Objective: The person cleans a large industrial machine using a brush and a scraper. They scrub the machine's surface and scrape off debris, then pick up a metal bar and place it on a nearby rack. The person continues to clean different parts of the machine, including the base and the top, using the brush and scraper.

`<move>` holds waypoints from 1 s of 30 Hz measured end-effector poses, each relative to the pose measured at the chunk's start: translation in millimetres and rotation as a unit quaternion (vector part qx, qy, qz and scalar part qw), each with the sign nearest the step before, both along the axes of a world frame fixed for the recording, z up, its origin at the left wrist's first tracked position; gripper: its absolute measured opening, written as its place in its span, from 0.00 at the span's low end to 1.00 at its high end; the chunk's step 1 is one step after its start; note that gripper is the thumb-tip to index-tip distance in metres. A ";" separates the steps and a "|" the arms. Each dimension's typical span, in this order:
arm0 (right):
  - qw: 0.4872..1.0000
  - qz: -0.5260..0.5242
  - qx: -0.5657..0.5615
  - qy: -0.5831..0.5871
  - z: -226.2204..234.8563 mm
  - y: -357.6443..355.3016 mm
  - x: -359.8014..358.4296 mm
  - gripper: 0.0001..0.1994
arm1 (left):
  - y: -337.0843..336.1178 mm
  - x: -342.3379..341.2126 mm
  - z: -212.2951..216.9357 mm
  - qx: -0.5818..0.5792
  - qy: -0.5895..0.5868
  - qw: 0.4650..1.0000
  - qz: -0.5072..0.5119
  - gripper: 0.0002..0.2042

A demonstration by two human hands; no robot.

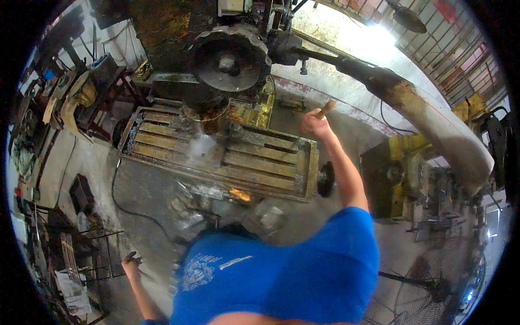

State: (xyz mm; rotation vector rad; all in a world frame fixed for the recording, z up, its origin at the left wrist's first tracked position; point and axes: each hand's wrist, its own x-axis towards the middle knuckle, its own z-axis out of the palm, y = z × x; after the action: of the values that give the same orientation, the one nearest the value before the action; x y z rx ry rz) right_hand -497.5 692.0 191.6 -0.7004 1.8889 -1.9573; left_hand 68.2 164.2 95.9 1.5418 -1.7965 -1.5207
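My right hand (317, 124) is raised past the right end of a slotted machine table (260, 162). Its fingers are closed round a short brown stick-like piece (327, 108), whose end sticks up from the fist. Low on the left, away from the machine, hangs my left hand (131, 264). Its fingers look curled round something small and dark (131, 257), too small to name. Above the table stands a milling machine head with a large round dark cover (230, 59). Under the spindle, a pale metal block (203, 150) sits on the table.
A round handwheel (326, 180) projects from the table's right end. A long thick arm (401, 95) spans the upper right. A caged fan (433, 292) stands low right. Metal racks (100, 238) are at left, and a black cable (138, 211) runs along the floor.
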 end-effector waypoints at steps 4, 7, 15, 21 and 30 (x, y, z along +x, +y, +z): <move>0.992 -0.097 0.072 -0.033 6.6 12.0 0.4 0.07 | -7.9 16.3 -20.5 0.022 -0.015 1.000 -0.007 0.14; 0.987 -0.143 0.065 -0.023 14.7 8.2 2.3 0.04 | -27.1 35.5 -47.5 0.042 -0.031 0.998 -0.039 0.15; 0.981 -0.111 0.136 0.087 -5.2 13.6 18.0 0.11 | -4.4 -12.0 -8.1 0.027 0.034 0.998 -0.041 0.15; 0.980 -0.004 -0.200 0.009 28.2 -33.1 56.7 0.14 | 0.3 -4.9 1.2 0.025 0.002 0.997 -0.068 0.14; 0.938 0.079 -0.334 -0.049 -32.5 -175.3 88.9 0.17 | -12.1 -11.2 -20.1 0.020 0.049 0.991 -0.119 0.15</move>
State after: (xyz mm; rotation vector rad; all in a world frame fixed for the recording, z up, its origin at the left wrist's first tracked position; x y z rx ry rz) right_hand -408.6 516.7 159.1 -0.8703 1.0416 -2.4711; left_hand 57.0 152.1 75.8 1.2814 -1.9600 -1.7178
